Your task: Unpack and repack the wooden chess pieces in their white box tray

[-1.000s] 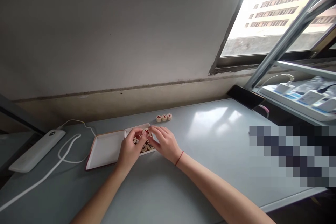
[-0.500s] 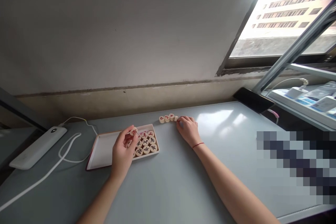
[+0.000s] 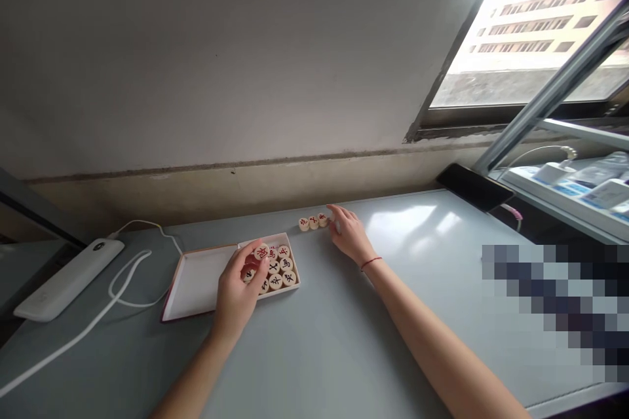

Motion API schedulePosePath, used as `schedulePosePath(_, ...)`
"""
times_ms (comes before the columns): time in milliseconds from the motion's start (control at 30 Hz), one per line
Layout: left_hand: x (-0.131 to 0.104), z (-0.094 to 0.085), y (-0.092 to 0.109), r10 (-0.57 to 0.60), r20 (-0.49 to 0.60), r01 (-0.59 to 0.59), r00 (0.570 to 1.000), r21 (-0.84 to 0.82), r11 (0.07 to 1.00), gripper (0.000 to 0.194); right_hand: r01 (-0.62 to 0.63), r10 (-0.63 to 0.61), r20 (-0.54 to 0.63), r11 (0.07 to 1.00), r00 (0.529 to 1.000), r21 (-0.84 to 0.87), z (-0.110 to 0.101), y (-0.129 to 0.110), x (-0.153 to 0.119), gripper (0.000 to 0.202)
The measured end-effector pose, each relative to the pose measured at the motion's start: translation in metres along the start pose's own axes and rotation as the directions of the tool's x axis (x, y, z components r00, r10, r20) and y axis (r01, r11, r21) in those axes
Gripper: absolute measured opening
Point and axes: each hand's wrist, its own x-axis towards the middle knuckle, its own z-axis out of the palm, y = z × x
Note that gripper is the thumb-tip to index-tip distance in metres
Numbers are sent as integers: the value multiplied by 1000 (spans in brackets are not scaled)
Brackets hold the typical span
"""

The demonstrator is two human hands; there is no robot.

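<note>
My left hand (image 3: 239,285) pinches a round wooden Chinese chess piece (image 3: 262,251) with a red character, just above the open box. Below it, the white box (image 3: 295,287) holds rows of pieces with red and black characters; my fingers hide its left part. My right hand (image 3: 351,236) is at the right end of a short row of red-marked Chinese chess pieces (image 3: 313,222) near the table's back edge. Its thumb and index finger are around a piece at that end, mostly hidden by the fingers.
The box lid (image 3: 196,283) lies open to the left. Farther left are a white power strip (image 3: 69,281) and its looping white cable (image 3: 78,335). A black phone-like slab (image 3: 474,186) leans by a metal frame at the back right. The wall (image 3: 236,190) borders the table.
My left hand has moved slightly right over the box with its piece. At the row's end, my right index finger has lifted and stretched out, and the end piece is now mostly hidden.
</note>
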Motion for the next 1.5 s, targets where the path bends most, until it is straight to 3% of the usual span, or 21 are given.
schedulePosePath(367,-1,-2,-1,53,27,-55,998,70,996,36,-59,57,-52,998,997,-36,3,18,-1,23)
schedulePosePath(467,0,-3,1,116,47,-122,992,153,981,33,-29,28,-20,998,999,-48,3,19,-1,21)
schedulePosePath(533,-1,-3,4,194,68,-205,979,233,951,30,-16,13,-65,999,998,-51,-2,12,-1,22)
schedulePosePath(667,-2,-2,6,425,119,-437,897,377,817,24,90,-67,-217,991,974,97,-23,-33,-9,20)
schedulePosePath(767,-5,1,5,543,158,-552,825,432,713,24,195,-173,-93,913,980,358,-34,-85,-25,21)
schedulePosePath(833,-7,2,5,573,187,-590,798,438,678,23,235,-262,3,871,965,431,-35,-114,-37,25)
schedulePosePath(933,-9,5,5,586,202,-608,784,442,660,23,264,-299,1,846,954,464,-31,-130,-42,13)
schedulePosePath(1000,-9,6,4,580,215,-606,785,460,649,27,270,-278,-51,842,959,468,-30,-117,-36,15)
schedulePosePath(1067,-9,7,3,565,236,-601,790,478,641,34,242,-199,-144,876,969,418,-30,-89,-25,20)
schedulePosePath(1200,-10,9,2,546,260,-596,797,488,638,30,-54,99,-282,985,954,166,-29,-20,-8,25)
schedulePosePath(1333,-12,10,2,519,271,-581,810,488,652,25,-122,129,-140,991,982,57,-22,16,-8,16)
schedulePosePath(1500,-11,9,2,495,275,-563,824,493,664,23,-111,109,-60,993,992,-37,-12,18,-9,15)
